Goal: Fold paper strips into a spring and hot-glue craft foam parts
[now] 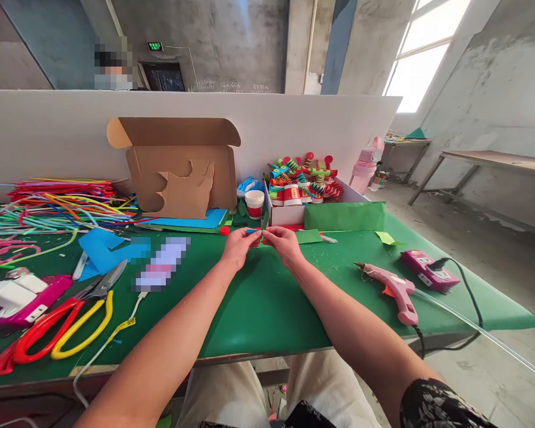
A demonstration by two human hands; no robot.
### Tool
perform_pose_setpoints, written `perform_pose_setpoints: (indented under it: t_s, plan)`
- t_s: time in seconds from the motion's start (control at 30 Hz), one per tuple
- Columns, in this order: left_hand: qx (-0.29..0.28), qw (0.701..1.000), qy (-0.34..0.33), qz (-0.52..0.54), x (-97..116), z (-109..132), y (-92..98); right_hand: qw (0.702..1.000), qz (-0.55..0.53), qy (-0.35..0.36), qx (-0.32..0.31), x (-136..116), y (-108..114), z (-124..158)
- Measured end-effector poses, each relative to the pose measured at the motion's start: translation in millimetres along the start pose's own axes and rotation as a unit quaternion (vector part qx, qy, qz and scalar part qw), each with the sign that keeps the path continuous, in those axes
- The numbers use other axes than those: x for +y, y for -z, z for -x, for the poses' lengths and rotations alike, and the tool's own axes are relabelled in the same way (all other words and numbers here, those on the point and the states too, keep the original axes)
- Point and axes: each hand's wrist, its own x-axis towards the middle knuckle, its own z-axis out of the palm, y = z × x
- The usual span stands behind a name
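Note:
My left hand (pixel 239 244) and my right hand (pixel 283 242) meet over the middle of the green table (pixel 258 303). Both pinch a small craft piece (pixel 258 233) between their fingertips: a blue bit shows at the left fingers and a narrow green strip stands up between the hands. Just behind them lie a red bottle cap (pixel 224 230), a paper cup (pixel 254 204) with a red band, and a white box (pixel 294 211) full of colourful finished paper-cup figures (pixel 303 175).
A pink glue gun (pixel 395 291) and a pink power block (pixel 425 269) with a black cable lie at the right. Scissors (pixel 66 321), blue paper (pixel 100 246) and piles of pipe cleaners (pixel 53 205) fill the left. An open cardboard box (pixel 178 169) leans on the white partition; a person is behind it.

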Motion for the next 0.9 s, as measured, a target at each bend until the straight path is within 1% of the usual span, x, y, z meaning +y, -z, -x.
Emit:
perform_pose_setpoints:
  t_s: [0.13,0.3,0.47,0.57,0.73,0.9]
  plan:
    - [0.003,1.0,-0.003,-0.002,-0.2,-0.2,0.6,1.0,-0.003,0.001,0.006,1.8,2.0,-2.1]
    - [0.018,1.0,0.011,-0.023,1.5,0.4,0.4,0.999,-0.011,-0.037,-0.036,0.0,5.3,-3.1]
    - [0.041,0.996,-0.023,-0.081,3.8,2.4,-1.5,0.999,0.027,-0.02,-0.014,-1.6,5.3,-3.8]
    - [0.037,0.994,-0.039,-0.096,4.3,3.6,-2.6,0.999,0.035,-0.019,-0.011,-2.0,4.5,-3.0]
    - [0.032,0.993,-0.038,-0.107,3.2,2.8,-2.2,0.998,0.01,-0.043,-0.049,-0.8,4.9,-2.4]
    - [0.024,0.992,-0.031,-0.119,1.6,0.8,0.0,0.998,0.007,-0.029,-0.051,0.9,6.5,-5.0]
